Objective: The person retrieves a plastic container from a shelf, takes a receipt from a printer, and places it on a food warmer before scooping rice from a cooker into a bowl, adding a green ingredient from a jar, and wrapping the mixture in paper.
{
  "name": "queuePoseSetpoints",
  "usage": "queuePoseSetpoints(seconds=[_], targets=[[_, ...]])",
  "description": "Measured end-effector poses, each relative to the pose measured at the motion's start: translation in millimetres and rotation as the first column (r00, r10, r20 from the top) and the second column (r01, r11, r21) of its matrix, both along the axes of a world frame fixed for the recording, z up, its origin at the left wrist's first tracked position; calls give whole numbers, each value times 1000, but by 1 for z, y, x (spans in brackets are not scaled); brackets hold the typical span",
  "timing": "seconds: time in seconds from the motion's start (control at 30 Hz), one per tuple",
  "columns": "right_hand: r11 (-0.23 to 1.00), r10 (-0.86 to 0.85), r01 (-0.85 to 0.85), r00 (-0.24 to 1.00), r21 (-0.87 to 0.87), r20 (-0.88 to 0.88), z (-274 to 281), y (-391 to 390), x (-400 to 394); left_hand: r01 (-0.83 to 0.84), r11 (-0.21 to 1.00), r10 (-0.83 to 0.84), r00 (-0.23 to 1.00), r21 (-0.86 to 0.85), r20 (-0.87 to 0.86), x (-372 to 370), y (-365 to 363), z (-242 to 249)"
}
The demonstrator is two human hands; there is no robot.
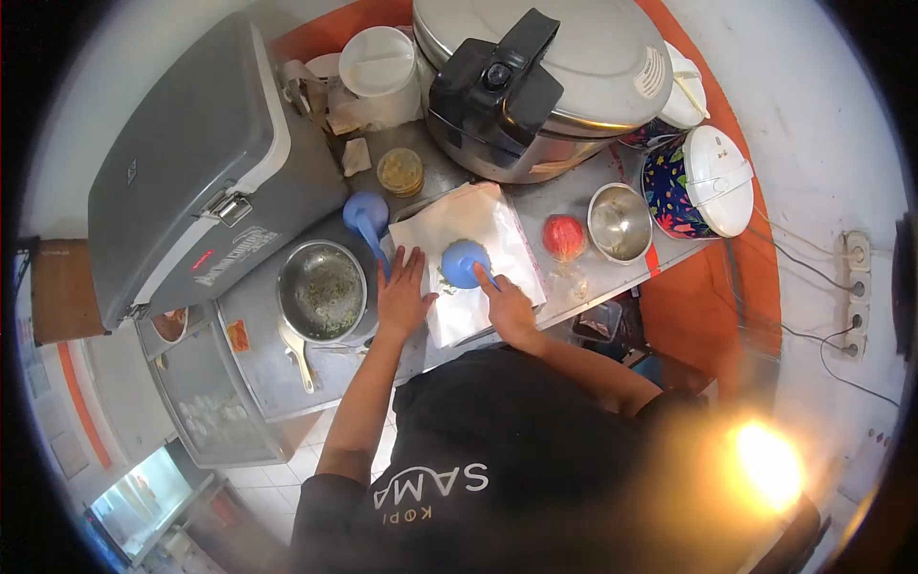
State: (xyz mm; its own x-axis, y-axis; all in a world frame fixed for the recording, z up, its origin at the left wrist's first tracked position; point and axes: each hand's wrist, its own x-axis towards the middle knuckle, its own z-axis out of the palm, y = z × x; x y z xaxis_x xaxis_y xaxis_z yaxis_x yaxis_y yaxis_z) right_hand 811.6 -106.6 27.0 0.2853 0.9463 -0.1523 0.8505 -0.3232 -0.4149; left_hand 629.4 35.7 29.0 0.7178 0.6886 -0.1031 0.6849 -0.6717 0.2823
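Note:
My right hand grips the short handle of a blue rice scoop, its round bowl resting on a sheet of wrapping paper. Bits of chopped greens show at the scoop's edge. On the paper's left side, my left hand lies flat with fingers spread. A second blue scoop sits just beyond it, its handle reaching to the fingers. Left of that hand stands a steel bowl with scraps of chopped greens inside.
A large rice warmer stands at the back, and a grey cooler box at left. To the right are a red wrapped ball, a small steel bowl and a patterned pot. A pale-handled utensil lies near the front edge.

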Motion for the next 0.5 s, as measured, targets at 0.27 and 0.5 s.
queuePoseSetpoints(seconds=[0.27,0.5], targets=[[989,-7,57,937,134,-350,22,6,30,-11,998,10,1000,-67,-3,4,13,-3],[902,107,180,787,392,-607,69,46,-13,-62,967,18,984,246,177,34,30,-46]])
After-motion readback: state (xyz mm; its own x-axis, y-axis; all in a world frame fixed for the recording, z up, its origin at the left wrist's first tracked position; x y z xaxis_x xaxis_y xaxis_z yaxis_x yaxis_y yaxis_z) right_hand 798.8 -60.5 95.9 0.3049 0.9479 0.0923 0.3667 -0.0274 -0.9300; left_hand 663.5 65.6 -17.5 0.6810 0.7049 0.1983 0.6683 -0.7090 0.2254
